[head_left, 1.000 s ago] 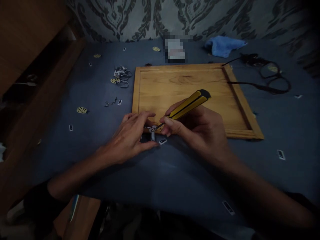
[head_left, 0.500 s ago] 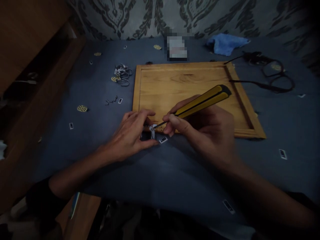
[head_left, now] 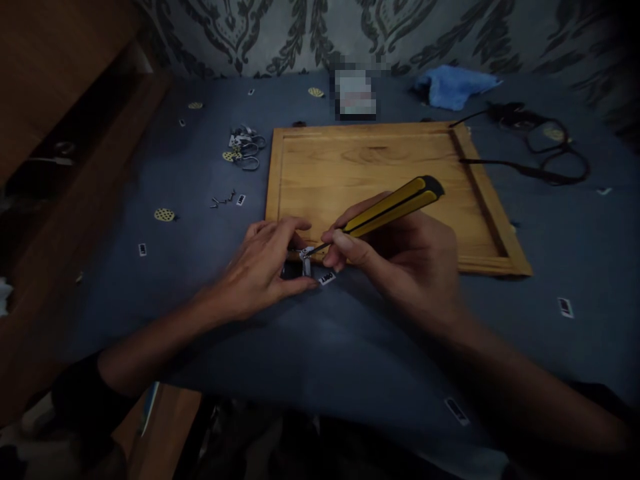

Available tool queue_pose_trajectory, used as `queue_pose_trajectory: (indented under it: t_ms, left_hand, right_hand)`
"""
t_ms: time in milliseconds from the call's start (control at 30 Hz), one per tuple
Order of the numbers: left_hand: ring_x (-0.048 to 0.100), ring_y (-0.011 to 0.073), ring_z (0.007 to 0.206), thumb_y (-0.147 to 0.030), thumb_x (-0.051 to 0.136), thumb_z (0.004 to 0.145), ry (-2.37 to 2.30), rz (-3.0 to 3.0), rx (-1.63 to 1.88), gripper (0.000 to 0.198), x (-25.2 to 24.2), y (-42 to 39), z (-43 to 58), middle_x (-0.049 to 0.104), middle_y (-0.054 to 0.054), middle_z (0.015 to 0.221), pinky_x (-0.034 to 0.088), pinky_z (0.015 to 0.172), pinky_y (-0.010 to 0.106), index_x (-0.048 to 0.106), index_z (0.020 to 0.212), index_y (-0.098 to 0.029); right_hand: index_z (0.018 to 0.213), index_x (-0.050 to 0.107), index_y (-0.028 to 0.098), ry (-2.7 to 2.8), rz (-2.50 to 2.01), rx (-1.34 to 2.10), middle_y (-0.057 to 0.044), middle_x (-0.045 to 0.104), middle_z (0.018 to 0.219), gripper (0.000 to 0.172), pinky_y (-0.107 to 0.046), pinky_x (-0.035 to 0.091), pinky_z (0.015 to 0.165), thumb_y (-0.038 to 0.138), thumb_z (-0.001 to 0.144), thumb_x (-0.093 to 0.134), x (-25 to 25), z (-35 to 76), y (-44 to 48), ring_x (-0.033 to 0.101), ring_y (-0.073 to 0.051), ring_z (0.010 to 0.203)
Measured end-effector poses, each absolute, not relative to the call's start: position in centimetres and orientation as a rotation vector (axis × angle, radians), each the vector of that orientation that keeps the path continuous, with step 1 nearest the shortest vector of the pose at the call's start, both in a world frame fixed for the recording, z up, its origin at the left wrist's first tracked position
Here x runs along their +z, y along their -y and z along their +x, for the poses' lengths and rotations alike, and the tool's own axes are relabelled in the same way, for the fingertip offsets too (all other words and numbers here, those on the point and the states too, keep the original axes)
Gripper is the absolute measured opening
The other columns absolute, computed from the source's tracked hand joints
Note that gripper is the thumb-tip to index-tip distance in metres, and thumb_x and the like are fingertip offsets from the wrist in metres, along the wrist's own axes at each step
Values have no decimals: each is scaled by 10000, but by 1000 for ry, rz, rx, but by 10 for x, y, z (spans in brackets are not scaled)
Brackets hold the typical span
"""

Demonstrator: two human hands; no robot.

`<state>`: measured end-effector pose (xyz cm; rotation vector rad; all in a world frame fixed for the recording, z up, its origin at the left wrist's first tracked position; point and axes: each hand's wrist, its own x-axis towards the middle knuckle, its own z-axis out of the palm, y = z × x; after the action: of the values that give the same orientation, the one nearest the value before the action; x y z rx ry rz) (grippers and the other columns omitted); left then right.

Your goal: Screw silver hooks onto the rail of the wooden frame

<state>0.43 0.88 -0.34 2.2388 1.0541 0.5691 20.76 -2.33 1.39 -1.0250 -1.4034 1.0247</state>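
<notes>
My left hand (head_left: 260,267) pinches a small metal part (head_left: 299,263) between thumb and fingers, holding it down on the blue cloth just in front of the wooden tray (head_left: 380,193). My right hand (head_left: 400,260) is closed round a yellow-and-black screwdriver (head_left: 385,210). Its thin tip meets the top of the small part. The handle points up and to the right over the tray's near edge. Part of the small piece is hidden by my left fingers.
A small white label (head_left: 327,278) lies beside the part. Metal hooks (head_left: 246,147), tiny screws (head_left: 223,199), perforated yellow discs (head_left: 164,215), black glasses (head_left: 545,150) and a blue rag (head_left: 455,85) lie on the cloth. A wooden cabinet (head_left: 55,167) stands at the left.
The screwdriver handle swung out to the right and lower, then came back partway and more upright. My left hand stayed on the small part.
</notes>
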Motion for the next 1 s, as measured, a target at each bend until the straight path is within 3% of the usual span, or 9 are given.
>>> queue_pose_trajectory:
  t_ms: [467,733,1000]
  left_hand:
    - [662,304,1160,-376,820,823,-1054,2254,569,608,-3,-8,4,721,56,1148,450,1087,504,477,1307,-245]
    - [675,295,1139,-359,799,830,-1067,2220,529,557,2,-8,6,735,50,1130,442,1112,521,491,1281,-245]
    - [658,308,1182,-407,813,839,-1019,2279,595,623,-6,-10,5,698,51,1163,446,1103,501,491,1346,-243]
  right_hand:
    - [956,737,281,1381,-1006,1069,35,743,777,247,-346,648,629,409,817,896,15,206,21,719,-183,638]
    - [1146,743,278,1483,-1007,1085,-24,784,938,276,-355,669,720,468,946,758,23,209,24,751,-192,747]
    - [860,750,263,1513,-1011,1040,25,699,723,254,-298,575,524,472,813,886,23,197,10,659,-158,571]
